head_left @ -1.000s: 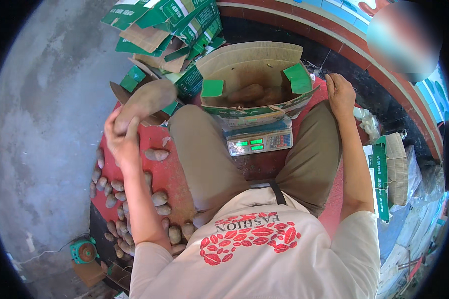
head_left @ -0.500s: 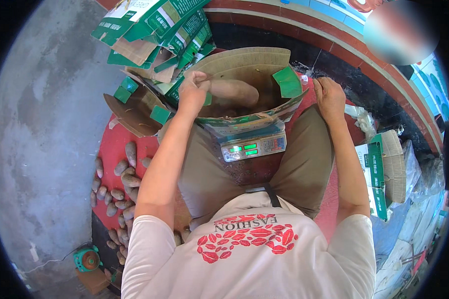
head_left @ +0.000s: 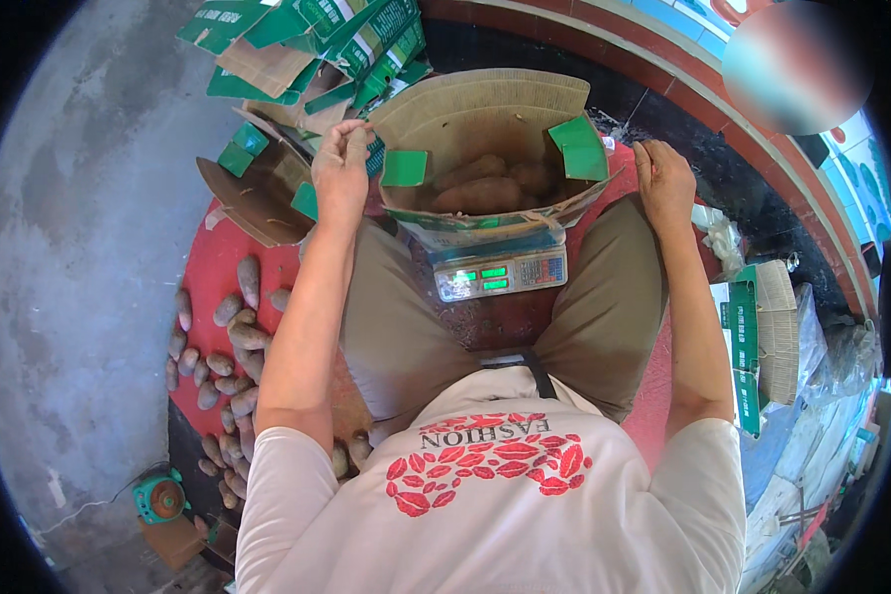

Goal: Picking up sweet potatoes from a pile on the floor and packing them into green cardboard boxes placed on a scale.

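Cardboard filled the middle of the head view: an open box (head_left: 485,148) with green flap corners sat on a scale (head_left: 501,274) between my knees, its green readout lit. Several sweet potatoes (head_left: 480,188) already lay inside the box, covering what I could see of its floor, though the walls rose well above them.

My left hand (head_left: 342,173) hovered just beside the box's left flap, fingers curled loosely together; I could not tell whether it pinched anything, and no tuber showed in it. My right hand (head_left: 666,181) rested near the box's right edge, fingers bent and close together, seemingly empty.

On my left, a loose pile of sweet potatoes (head_left: 223,346) lay scattered along a red mat (head_left: 213,267), well apart from the box. A second, emptier box (head_left: 257,193) lay tipped on its side beside my left hand, and flattened green-and-brown cartons (head_left: 312,45) were stacked beyond it. More flat cartons (head_left: 767,346) stood at my right. A small teal tape dispenser (head_left: 158,497) sat on the concrete floor (head_left: 79,218).

I judged the filling as partly done: some tubers boxed and on the scale, many more left on the mat.
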`<state>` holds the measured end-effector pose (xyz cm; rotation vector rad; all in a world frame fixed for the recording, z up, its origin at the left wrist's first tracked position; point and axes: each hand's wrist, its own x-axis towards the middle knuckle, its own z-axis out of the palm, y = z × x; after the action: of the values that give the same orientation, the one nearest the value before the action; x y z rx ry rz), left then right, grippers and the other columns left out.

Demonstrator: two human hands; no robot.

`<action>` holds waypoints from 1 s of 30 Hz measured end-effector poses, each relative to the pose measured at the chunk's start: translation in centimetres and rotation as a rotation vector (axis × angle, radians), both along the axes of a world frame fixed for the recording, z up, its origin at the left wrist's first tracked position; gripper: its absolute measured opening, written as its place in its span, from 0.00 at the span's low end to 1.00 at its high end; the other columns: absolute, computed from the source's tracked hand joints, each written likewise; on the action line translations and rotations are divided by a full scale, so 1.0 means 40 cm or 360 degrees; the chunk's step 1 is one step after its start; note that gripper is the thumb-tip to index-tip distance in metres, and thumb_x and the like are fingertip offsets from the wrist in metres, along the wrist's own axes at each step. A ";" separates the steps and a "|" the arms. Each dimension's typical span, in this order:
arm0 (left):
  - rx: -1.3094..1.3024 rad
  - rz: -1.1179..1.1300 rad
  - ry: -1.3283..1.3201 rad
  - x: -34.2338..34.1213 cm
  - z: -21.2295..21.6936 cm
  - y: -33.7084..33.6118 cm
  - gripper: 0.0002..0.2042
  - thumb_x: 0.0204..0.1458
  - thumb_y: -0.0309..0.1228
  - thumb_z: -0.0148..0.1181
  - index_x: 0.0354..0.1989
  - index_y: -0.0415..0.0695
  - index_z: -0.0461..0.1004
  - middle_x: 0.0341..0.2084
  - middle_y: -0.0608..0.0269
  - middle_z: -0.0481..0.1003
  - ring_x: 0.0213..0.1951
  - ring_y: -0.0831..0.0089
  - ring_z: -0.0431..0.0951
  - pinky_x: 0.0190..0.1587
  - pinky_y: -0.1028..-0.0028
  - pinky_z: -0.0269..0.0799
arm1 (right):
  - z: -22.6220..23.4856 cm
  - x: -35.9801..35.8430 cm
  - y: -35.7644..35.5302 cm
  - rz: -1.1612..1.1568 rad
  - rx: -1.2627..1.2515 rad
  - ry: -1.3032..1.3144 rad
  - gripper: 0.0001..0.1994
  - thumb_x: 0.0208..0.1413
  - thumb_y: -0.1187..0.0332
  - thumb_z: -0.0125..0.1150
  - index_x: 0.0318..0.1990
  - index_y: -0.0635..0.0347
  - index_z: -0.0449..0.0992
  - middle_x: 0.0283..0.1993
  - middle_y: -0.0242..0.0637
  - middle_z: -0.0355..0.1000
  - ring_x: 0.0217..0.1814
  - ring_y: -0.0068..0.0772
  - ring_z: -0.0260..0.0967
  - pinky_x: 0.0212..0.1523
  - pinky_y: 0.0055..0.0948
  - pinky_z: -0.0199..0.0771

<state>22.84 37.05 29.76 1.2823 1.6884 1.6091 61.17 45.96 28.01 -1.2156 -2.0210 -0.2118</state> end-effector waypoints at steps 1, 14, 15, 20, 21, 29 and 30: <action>-0.0005 0.0004 -0.0022 -0.008 -0.002 -0.001 0.11 0.60 0.33 0.49 0.44 0.39 0.70 0.43 0.57 0.75 0.44 0.70 0.75 0.44 0.75 0.68 | 0.000 -0.001 0.000 -0.0005 0.0007 -0.0002 0.10 0.55 0.64 0.56 0.28 0.61 0.73 0.27 0.43 0.70 0.31 0.48 0.69 0.33 0.41 0.67; 0.0057 0.0084 -0.0299 -0.059 -0.001 -0.040 0.17 0.62 0.38 0.43 0.37 0.37 0.73 0.38 0.55 0.77 0.42 0.69 0.77 0.44 0.73 0.70 | 0.038 -0.034 -0.012 -0.0034 -0.0027 -0.0040 0.10 0.55 0.63 0.56 0.29 0.60 0.74 0.29 0.41 0.72 0.31 0.47 0.70 0.32 0.40 0.68; 0.0062 0.0105 -0.0304 -0.060 0.004 -0.044 0.17 0.63 0.39 0.42 0.37 0.37 0.73 0.38 0.55 0.77 0.42 0.68 0.77 0.44 0.72 0.69 | 0.039 -0.039 -0.012 -0.0024 -0.0001 -0.0042 0.10 0.55 0.63 0.56 0.29 0.60 0.74 0.28 0.41 0.72 0.31 0.47 0.70 0.32 0.40 0.68; 0.0124 0.0109 -0.0343 -0.070 0.015 -0.063 0.18 0.63 0.39 0.41 0.37 0.37 0.73 0.39 0.55 0.76 0.44 0.68 0.76 0.45 0.71 0.69 | 0.046 -0.052 -0.016 -0.0007 -0.0044 -0.0069 0.10 0.56 0.63 0.56 0.33 0.61 0.75 0.30 0.44 0.72 0.33 0.49 0.70 0.32 0.37 0.69; 0.0112 0.0097 -0.0338 -0.070 0.014 -0.066 0.18 0.63 0.39 0.41 0.38 0.37 0.73 0.40 0.54 0.76 0.45 0.67 0.75 0.47 0.71 0.68 | 0.047 -0.053 -0.016 -0.0006 -0.0042 -0.0068 0.10 0.56 0.63 0.56 0.33 0.61 0.75 0.31 0.44 0.72 0.33 0.49 0.70 0.33 0.37 0.69; 0.0089 0.0088 -0.0205 -0.077 0.015 -0.085 0.19 0.64 0.40 0.40 0.39 0.37 0.73 0.40 0.55 0.76 0.45 0.67 0.75 0.48 0.70 0.67 | 0.064 -0.084 -0.028 0.0104 0.0114 0.0024 0.09 0.55 0.64 0.56 0.29 0.59 0.75 0.29 0.41 0.72 0.32 0.46 0.70 0.32 0.39 0.69; 0.0098 0.0092 -0.0207 -0.078 0.020 -0.089 0.19 0.63 0.40 0.40 0.39 0.37 0.73 0.40 0.55 0.76 0.45 0.67 0.75 0.48 0.70 0.67 | 0.065 -0.093 -0.027 0.0117 0.0115 0.0013 0.09 0.55 0.64 0.56 0.29 0.59 0.75 0.29 0.41 0.72 0.32 0.46 0.70 0.32 0.39 0.69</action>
<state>19.73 33.49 30.55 1.1407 1.6220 1.7506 57.46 44.86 30.59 -1.0944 -2.0294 -0.2415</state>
